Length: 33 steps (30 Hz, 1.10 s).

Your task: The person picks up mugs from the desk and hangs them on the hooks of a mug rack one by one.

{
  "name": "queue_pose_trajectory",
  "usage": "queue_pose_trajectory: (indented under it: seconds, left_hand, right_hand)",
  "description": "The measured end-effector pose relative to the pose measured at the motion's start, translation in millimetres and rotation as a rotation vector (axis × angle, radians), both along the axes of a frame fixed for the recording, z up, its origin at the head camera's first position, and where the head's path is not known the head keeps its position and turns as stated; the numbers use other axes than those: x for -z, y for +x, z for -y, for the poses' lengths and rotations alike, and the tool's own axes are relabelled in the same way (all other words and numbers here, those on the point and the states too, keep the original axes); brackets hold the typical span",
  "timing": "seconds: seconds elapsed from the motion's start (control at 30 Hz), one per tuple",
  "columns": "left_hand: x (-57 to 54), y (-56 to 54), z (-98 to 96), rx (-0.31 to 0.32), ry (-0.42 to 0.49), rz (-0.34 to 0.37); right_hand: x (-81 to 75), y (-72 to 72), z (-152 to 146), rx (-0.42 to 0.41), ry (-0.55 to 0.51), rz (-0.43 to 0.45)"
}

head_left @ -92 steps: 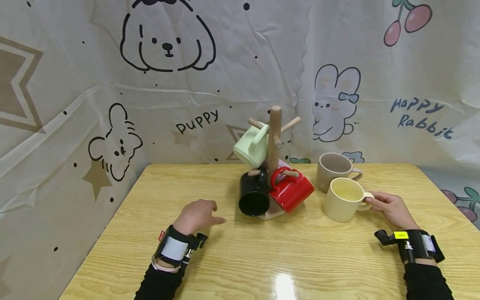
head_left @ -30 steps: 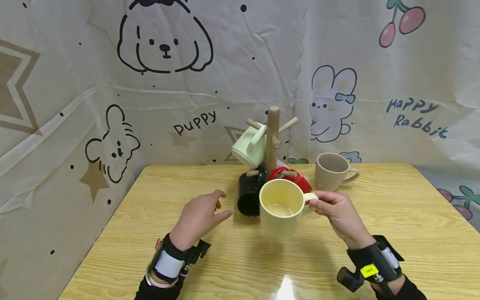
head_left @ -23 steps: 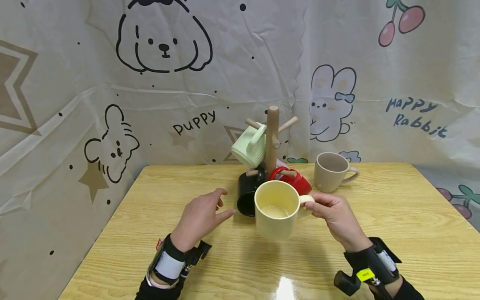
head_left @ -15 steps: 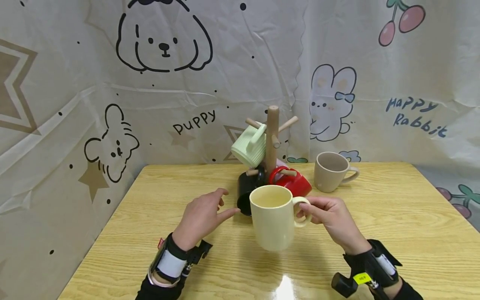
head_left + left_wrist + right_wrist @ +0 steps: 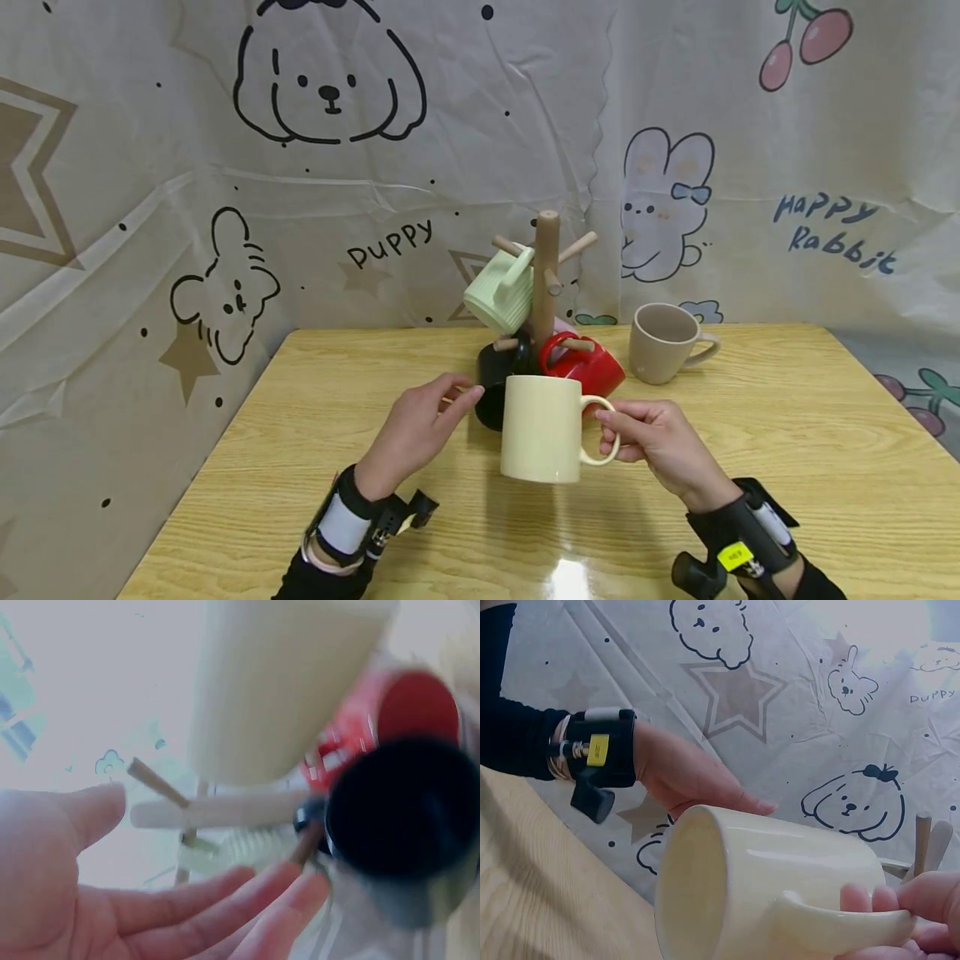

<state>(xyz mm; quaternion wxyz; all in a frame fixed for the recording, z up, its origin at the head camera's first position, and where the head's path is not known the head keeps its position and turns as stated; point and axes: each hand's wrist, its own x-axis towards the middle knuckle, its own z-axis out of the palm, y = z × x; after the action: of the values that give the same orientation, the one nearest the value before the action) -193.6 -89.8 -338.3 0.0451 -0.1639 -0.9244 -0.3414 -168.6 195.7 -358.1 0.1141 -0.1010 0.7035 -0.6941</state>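
In the head view my right hand (image 5: 663, 446) pinches the handle of a pale yellow mug (image 5: 542, 429) and holds it above the table. The mug is tipped, so only its side wall shows there, and its inside is out of sight. One round end of the yellow mug (image 5: 697, 889) faces left in the right wrist view. My left hand (image 5: 416, 429) holds nothing; its fingers are relaxed close to the black mug (image 5: 498, 367), which the yellow mug partly hides. Behind stands a wooden mug tree (image 5: 546, 275) carrying the black mug, a ribbed light green mug (image 5: 501, 293) and a red mug (image 5: 592, 367).
A taupe mug (image 5: 662, 343) stands upright right of the tree, toward the back of the wooden table (image 5: 765, 417). Something pink (image 5: 561, 327) peeks out behind the tree's post. A printed cloth (image 5: 465, 100) closes off the back and left side.
My right hand lifted the yellow mug from beside the taupe mug and carried it left, before the tree. Lately it tipped until its inside vanished. My left hand moved right, nearer the black mug.
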Motion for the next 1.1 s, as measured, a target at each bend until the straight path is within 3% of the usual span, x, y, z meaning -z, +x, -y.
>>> queue_pose_trajectory:
  seconds: [0.13, 0.23, 0.33, 0.47, 0.6, 0.8, 0.93, 1.1]
  left_hand:
    - [-1.2, 1.0, -3.8, 0.048, 0.201, 0.135]
    - [0.2, 2.3, -9.8, 0.121, 0.357, 0.271]
    - [6.1, 4.3, -18.6, 0.197, 0.427, 0.368]
    - [16.8, 6.0, -29.7, 0.31, 0.455, 0.424]
    - [24.5, 7.0, -37.5, 0.364, 0.544, 0.447]
    - [31.0, 9.6, -49.4, 0.258, 0.627, 0.422]
    - [31.5, 11.5, -53.7, 0.175, 0.626, 0.4]
    - [31.9, 12.3, -53.9, 0.124, 0.599, 0.386]
  right_hand:
    - [-0.9, 0.9, -1, -0.003, -0.006, -0.006]
    - [-1.2, 2.2, -1, -0.026, -0.03, -0.013]
    - [-2.2, 4.0, -1, -0.056, -0.048, -0.009]
    - [-4.1, 6.1, 0, -0.087, -0.04, 0.006]
    - [-4.7, 6.5, 2, -0.1, -0.036, 0.015]
    - [-4.2, 5.6, 4, -0.074, -0.029, 0.03]
    - [-2.1, 4.7, 7, -0.054, -0.014, 0.044]
    - [-0.1, 3.9, 11, -0.029, 0.028, 0.067]
